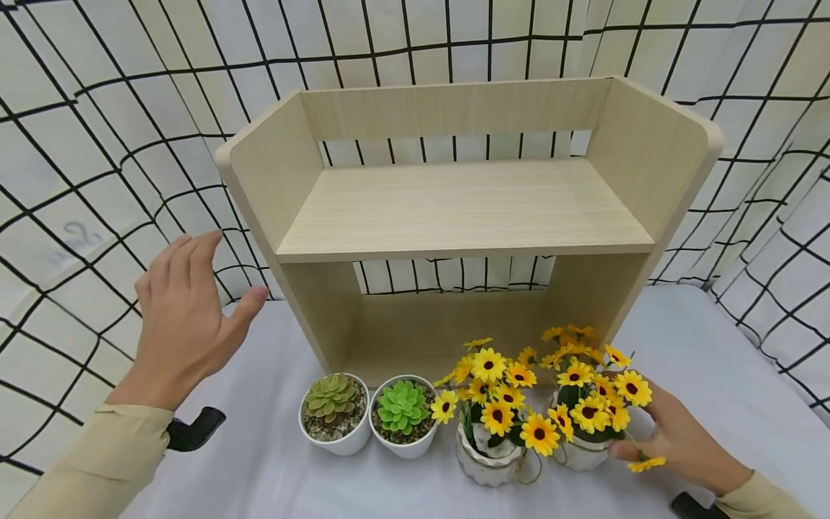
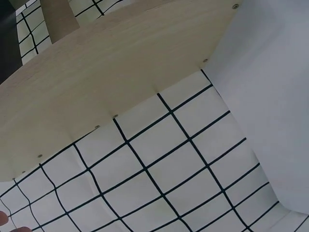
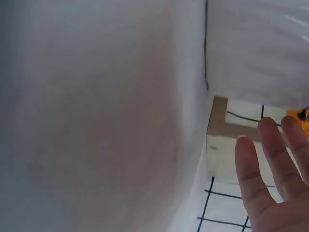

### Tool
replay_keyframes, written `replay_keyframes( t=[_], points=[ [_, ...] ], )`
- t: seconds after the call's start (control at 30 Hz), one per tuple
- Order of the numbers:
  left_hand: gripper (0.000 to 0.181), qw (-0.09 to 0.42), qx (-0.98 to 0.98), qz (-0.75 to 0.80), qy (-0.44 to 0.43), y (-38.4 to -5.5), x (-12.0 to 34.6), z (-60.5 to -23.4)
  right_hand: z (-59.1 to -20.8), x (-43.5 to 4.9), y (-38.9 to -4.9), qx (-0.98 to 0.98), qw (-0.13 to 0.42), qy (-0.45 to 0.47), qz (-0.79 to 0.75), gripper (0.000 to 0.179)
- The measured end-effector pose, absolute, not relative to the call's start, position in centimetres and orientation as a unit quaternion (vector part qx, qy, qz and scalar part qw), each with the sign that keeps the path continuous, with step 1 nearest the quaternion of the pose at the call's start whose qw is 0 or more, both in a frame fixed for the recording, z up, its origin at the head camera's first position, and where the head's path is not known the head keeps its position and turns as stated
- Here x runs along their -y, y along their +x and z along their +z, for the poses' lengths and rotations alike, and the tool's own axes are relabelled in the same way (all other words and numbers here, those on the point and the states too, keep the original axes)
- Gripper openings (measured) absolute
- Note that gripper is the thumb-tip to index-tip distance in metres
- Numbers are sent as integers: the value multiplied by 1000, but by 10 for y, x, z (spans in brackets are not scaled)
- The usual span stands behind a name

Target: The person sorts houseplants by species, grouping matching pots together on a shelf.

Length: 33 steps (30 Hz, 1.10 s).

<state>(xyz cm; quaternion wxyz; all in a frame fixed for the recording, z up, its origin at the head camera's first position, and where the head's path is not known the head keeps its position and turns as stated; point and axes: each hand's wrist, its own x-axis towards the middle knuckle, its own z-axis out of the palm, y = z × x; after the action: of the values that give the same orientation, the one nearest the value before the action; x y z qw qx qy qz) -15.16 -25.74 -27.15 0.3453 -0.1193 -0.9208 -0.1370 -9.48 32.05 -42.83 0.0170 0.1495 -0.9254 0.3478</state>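
My left hand [image 1: 184, 317] is raised to the left of the wooden shelf, fingers extended and thumb spread, holding nothing. Two of its fingertips [image 2: 4, 218] just show in the left wrist view. On the right, my right hand [image 1: 687, 436] is beside the right pot of artificial sunflowers [image 1: 593, 411], its thumb by the white pot and its other fingers partly hidden behind the blooms. In the right wrist view the visible fingers [image 3: 277, 157] look extended and apart. A second sunflower pot [image 1: 489, 465] stands just left of that one.
Two white pots with succulents, a dull green one [image 1: 331, 398] and a bright green one [image 1: 402, 407], stand before the two-tier wooden shelf [image 1: 463, 205]. A white cloth [image 1: 259, 461] covers the table. Black wire grid [image 1: 84, 187] surrounds the back and sides.
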Motion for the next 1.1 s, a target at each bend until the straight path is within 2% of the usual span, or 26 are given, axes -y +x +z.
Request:
replay_keyframes(
  t=[0.23,0.47,0.63,0.7,0.83,0.97,1.1],
  points=[
    [109,366,909,-148,-134,-160,243,-262,-430,-310,-98,916,47,191,351,104],
    [103,375,903,-164,-133,-170,229,-256,-434,-309,-98,909,3,172,380,104],
    [101,409,886,-168,-143,-178,219,-255,-440,-307,-99,904,-31,148,399,111],
    [98,426,876,-173,-148,-181,215,-255,-442,-305,-100,907,-46,129,398,113],
    [90,451,863,-178,-146,-184,210,-253,-446,-302,-102,904,-77,105,407,107],
    [78,463,861,-163,-136,-187,205,-251,-451,-302,-101,900,-73,106,417,103],
    [64,477,856,-145,-138,-190,202,-251,-457,-305,-97,883,-70,104,452,108]
  ],
)
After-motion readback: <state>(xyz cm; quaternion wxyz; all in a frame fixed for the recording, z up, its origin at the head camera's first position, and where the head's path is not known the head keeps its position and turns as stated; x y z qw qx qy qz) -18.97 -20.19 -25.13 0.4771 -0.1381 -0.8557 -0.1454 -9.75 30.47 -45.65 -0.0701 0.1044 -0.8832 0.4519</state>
